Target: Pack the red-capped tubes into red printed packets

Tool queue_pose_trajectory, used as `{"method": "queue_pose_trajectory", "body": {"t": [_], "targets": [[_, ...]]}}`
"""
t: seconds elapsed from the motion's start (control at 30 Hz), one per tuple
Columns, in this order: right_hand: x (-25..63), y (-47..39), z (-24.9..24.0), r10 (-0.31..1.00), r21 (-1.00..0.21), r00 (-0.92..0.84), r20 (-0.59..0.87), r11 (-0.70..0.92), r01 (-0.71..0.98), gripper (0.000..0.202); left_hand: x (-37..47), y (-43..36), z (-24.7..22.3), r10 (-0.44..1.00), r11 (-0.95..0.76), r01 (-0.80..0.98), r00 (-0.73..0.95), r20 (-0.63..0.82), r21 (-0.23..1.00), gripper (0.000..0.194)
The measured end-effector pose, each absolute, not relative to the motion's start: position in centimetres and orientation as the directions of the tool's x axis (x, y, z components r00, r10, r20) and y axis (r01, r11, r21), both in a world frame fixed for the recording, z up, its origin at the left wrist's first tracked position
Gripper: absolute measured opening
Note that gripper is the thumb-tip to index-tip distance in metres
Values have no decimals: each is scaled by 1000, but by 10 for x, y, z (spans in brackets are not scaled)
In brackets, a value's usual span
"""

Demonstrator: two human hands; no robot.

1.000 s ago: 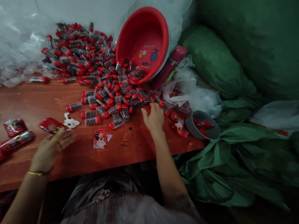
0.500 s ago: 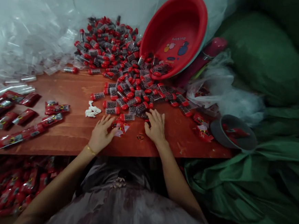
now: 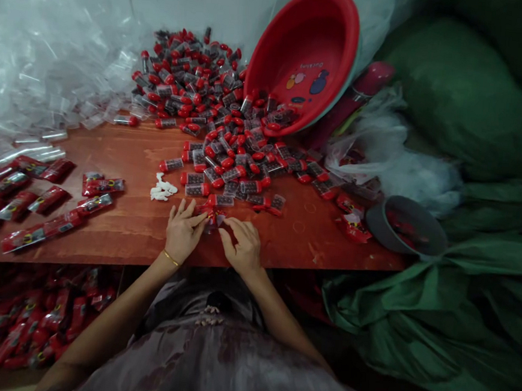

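Note:
A small red and clear printed wrapper [image 3: 214, 218] lies near the table's front edge, partly covered by fingers. My left hand [image 3: 184, 231], with a gold bracelet at the wrist, pinches its left side between thumb and forefinger while the other fingers point forward. From the right, my right hand [image 3: 242, 245] has its thumb and forefinger closed at the wrapper's other side. Just beyond the fingers lies a clear tube with a red cap [image 3: 221, 200], at the front of a big pile of dark-filled tubes [image 3: 184, 81]. White pieces [image 3: 162, 189] sit left of my left hand.
Filled red packets [image 3: 49, 200] lie at the left, before a heap of clear tubes [image 3: 64, 59]. A red basin [image 3: 318, 37] leans behind the pile. At the right are a grey bowl [image 3: 378, 226], plastic bags [image 3: 378, 141] and green fabric [image 3: 415, 304]. More packets [image 3: 29, 322] lie below the table.
My right hand has moved left and nearer, from the pile's front edge to the wrapper. My left hand has shifted slightly right and closed on the wrapper. Tubes at the pile's front right have shifted.

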State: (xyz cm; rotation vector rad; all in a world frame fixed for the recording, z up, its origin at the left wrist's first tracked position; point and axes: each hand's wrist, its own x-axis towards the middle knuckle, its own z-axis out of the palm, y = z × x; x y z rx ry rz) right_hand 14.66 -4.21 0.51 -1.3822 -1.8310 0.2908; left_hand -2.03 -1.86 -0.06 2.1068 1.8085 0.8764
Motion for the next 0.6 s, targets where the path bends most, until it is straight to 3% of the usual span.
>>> {"method": "queue_pose_trajectory", "body": {"t": [0.1,0.23,0.3,0.37,0.47,0.6], "targets": [[134,-38,10,958,-778,9,287,228,586,36,-18,-23,10,947,-228,772,35,318,594,26],[122,-27,12,988,-928,22,154,136,348,29,-9,-31,23,957,-220,659,2,292,719,31],[118,-25,11,988,-956,24,151,140,256,33,-4,-33,26,977,-134,471,-84,195,872,39],[117,-25,8,988,-970,43,145,133,205,31,-1,-33,26,994,-1,166,-107,19,986,47],[119,-28,4,992,-978,51,114,103,179,30,3,-31,25,981,183,-144,-36,-190,972,40],[125,-29,4,982,-934,87,167,130,334,36,7,-31,30,970,196,-137,-116,-213,971,27]]}}
